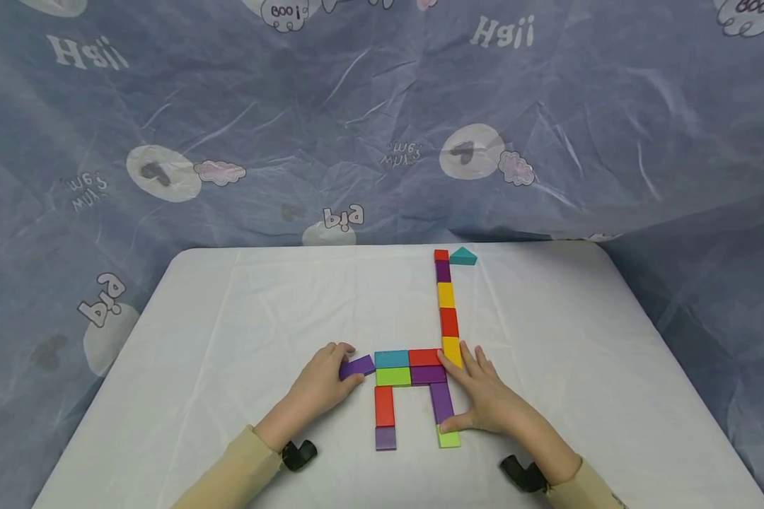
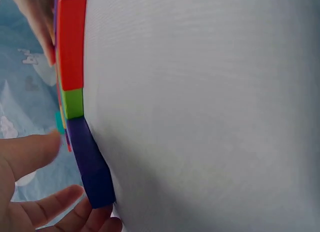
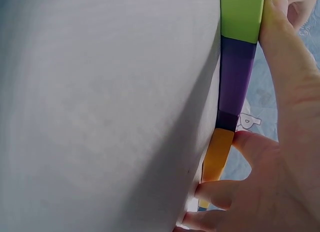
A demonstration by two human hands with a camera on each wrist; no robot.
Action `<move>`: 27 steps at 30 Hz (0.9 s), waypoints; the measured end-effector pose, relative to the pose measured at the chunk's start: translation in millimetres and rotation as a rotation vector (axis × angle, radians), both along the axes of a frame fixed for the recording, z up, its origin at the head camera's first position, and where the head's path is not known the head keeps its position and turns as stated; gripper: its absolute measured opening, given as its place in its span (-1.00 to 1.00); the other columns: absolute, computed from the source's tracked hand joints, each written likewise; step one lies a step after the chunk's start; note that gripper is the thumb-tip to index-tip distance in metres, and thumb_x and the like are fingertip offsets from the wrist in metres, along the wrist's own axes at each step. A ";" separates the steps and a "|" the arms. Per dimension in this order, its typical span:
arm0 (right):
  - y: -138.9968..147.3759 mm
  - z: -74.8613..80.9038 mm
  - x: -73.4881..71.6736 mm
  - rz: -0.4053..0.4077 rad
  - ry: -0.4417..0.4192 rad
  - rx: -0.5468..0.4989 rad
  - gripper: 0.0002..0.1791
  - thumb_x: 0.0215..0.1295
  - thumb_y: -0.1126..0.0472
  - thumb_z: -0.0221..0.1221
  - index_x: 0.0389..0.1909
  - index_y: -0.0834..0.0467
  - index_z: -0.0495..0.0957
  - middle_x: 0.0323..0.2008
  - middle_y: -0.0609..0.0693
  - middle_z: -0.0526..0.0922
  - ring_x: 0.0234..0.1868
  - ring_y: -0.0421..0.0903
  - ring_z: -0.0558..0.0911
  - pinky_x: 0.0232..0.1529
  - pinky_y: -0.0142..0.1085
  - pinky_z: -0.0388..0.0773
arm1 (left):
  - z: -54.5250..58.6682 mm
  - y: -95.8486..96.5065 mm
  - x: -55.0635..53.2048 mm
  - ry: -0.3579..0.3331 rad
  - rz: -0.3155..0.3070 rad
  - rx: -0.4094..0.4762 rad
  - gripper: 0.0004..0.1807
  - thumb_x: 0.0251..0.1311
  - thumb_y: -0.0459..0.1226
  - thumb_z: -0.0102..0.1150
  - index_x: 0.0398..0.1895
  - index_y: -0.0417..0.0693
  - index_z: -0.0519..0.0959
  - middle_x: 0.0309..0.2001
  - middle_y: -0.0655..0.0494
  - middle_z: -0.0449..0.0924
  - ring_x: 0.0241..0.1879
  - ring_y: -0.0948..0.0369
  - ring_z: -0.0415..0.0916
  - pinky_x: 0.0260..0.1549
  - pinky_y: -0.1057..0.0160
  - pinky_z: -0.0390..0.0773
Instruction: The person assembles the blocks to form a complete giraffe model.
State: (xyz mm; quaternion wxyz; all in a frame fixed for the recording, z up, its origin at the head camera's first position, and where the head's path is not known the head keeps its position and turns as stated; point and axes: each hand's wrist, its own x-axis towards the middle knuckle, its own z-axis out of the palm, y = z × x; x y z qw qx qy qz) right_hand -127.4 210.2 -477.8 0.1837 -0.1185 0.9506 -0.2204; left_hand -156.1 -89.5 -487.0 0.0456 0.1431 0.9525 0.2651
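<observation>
My left hand (image 1: 323, 378) is at the left end of the block figure, its fingers and thumb around a tilted purple block (image 1: 357, 366). In the left wrist view the fingertips (image 2: 102, 212) meet that block's outer end, while the thumb lies along its upper side. One corner of the block comes close to the teal block (image 1: 391, 359) and the lime block (image 1: 393, 377). With fingers spread, my right hand (image 1: 487, 399) rests over the right side of the figure. Its thumb touches the lower lime block (image 1: 449, 440); the index fingertip lies by the red block (image 1: 423, 357) and yellow block (image 1: 450, 350).
A column of red, purple and yellow blocks (image 1: 446, 295) runs to the table's far edge, with a teal triangular block (image 1: 463, 256) beside its top. A red block (image 1: 385, 406) and a purple block (image 1: 385, 438) form the left leg. White cloth covers the table (image 1: 280, 304).
</observation>
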 end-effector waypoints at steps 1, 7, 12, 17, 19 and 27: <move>-0.1 -0.2 -0.1 -0.001 -0.002 -0.004 0.33 -0.33 -0.36 0.49 0.54 -0.03 0.10 0.55 0.35 -0.16 0.51 0.48 -0.18 0.34 0.42 -0.01 | 0.0 -0.4 -0.6 -0.014 0.007 0.009 -0.50 0.17 -0.14 0.36 0.11 -0.18 0.51 -0.16 0.01 0.57 -0.22 0.19 0.48 -0.16 0.15 0.58; -1.8 -1.8 0.9 -0.006 -0.022 -0.018 0.33 -0.34 -0.35 0.50 0.54 -0.05 0.10 0.55 0.34 -0.17 0.51 0.47 -0.20 0.32 0.44 -0.01 | 0.8 -5.0 -4.3 -0.045 0.037 0.034 -0.52 0.26 -0.09 0.27 0.13 -0.19 0.53 -0.10 -0.03 0.61 -0.13 0.11 0.54 -0.03 0.05 0.58; -2.7 -2.3 2.0 -0.004 -0.029 -0.008 0.34 -0.33 -0.36 0.49 0.54 -0.07 0.08 0.55 0.34 -0.18 0.51 0.48 -0.21 0.32 0.44 -0.02 | 2.8 -9.5 -11.6 -0.035 0.084 0.015 -0.49 0.32 -0.06 0.19 0.18 -0.23 0.50 0.07 -0.14 0.58 0.13 -0.08 0.48 0.17 -0.05 0.47; -2.3 -2.2 -0.3 -0.003 -0.029 0.007 0.33 -0.31 -0.38 0.48 0.54 -0.07 0.07 0.55 0.33 -0.18 0.51 0.48 -0.20 0.34 0.43 -0.03 | 15.2 -13.6 -23.0 -0.043 0.122 0.035 -0.48 0.34 -0.06 0.16 0.20 -0.25 0.50 0.16 -0.21 0.53 0.26 -0.18 0.37 0.26 -0.12 0.38; -2.1 -2.2 -1.3 -0.007 -0.035 0.008 0.32 -0.29 -0.38 0.47 0.55 -0.08 0.07 0.56 0.32 -0.18 0.51 0.47 -0.21 0.34 0.43 -0.03 | 21.6 -15.0 -28.2 -0.049 0.128 0.048 -0.48 0.35 -0.06 0.15 0.20 -0.25 0.50 0.17 -0.22 0.52 0.28 -0.19 0.35 0.28 -0.13 0.36; 2.0 5.9 -5.7 -0.048 -0.111 -0.028 0.18 -0.03 -0.38 0.35 0.57 -0.15 -0.02 0.56 0.24 -0.08 0.53 0.40 -0.14 0.15 0.52 0.18 | 41.0 -15.5 -49.0 -0.046 0.115 0.043 -0.48 0.45 -0.04 -0.01 0.28 -0.21 0.45 0.25 -0.22 0.46 0.33 -0.18 0.30 0.31 -0.14 0.32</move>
